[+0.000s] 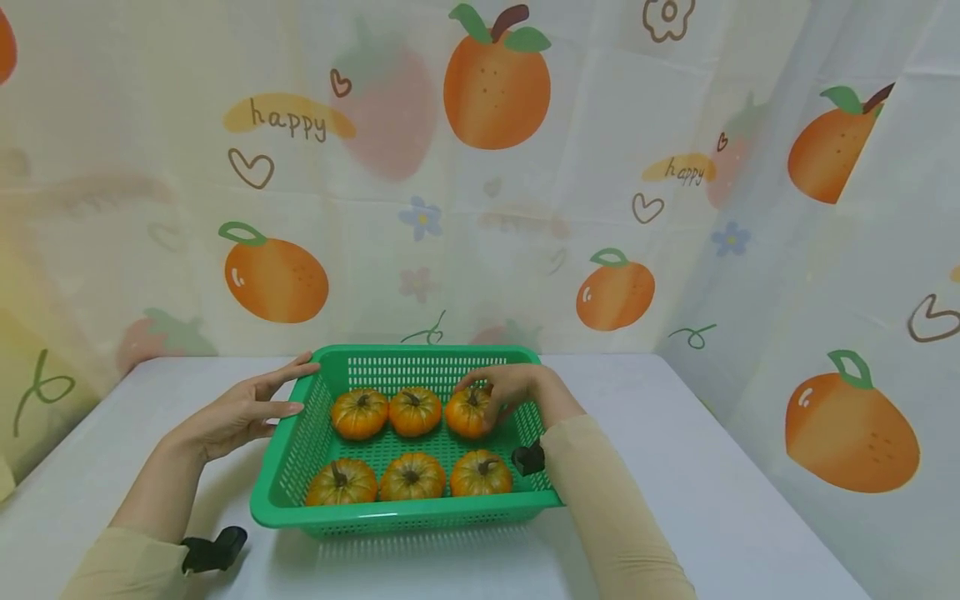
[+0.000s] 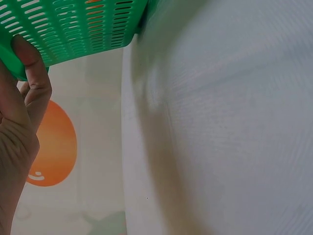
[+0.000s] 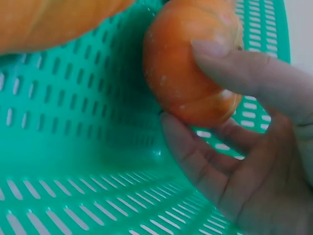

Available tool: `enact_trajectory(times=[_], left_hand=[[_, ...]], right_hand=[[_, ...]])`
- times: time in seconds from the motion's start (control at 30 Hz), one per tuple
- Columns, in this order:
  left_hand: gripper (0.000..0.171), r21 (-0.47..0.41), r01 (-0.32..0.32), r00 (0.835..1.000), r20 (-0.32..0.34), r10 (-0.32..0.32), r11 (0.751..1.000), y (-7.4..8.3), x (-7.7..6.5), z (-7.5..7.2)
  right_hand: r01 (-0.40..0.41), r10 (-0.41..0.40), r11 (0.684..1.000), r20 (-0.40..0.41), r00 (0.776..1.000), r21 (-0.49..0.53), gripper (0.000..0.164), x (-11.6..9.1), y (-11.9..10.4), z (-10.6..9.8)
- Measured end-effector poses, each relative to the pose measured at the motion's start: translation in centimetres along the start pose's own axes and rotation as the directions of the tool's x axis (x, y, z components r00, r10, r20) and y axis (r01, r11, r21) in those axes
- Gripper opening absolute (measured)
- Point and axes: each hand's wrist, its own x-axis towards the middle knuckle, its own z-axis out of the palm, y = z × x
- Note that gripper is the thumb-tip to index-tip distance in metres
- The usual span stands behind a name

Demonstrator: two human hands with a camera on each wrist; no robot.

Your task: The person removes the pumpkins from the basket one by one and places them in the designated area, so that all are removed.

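Left hand (image 1: 234, 417): gripping basket (image 1: 277, 458) at left rim. Right hand (image 1: 514, 388): pinching far-right pumpkin (image 1: 462, 417), apparently positioning it; next calls for gentle release.

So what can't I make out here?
Head: bottoms of the front pumpkins, behind the green basket's near rim.
Head: part of the back-right pumpkin, behind the right hand.
Left wrist: part of the left hand, past the left edge.
Right wrist: rest of the upper-left pumpkin, past the top edge.
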Motion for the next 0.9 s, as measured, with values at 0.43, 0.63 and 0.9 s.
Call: enact_trajectory(times=[0.43, 0.63, 0.9], left_hand=[[0.068, 0.008, 0.028, 0.999, -0.018, -0.028, 1.000, -0.1, 0.1, 0.2], [0.069, 0.003, 0.017, 1.000, -0.012, -0.017, 1.000, -0.2, 0.2, 0.1], [0.068, -0.017, 0.001, 1.000, -0.005, -0.001, 1.000, -0.2, 0.1, 0.0]], right_hand=[[0.101, -0.103, 0.989, 0.010, 0.995, 0.109, 0.071, -0.9, -0.2, -1.8], [0.155, -0.154, 0.984, -0.017, 0.988, 0.090, 0.068, -2.0, -0.8, -3.1], [0.191, -0.188, 0.972, -0.033, 0.982, 0.138, 0.067, -3.2, -1.1, -4.9]])
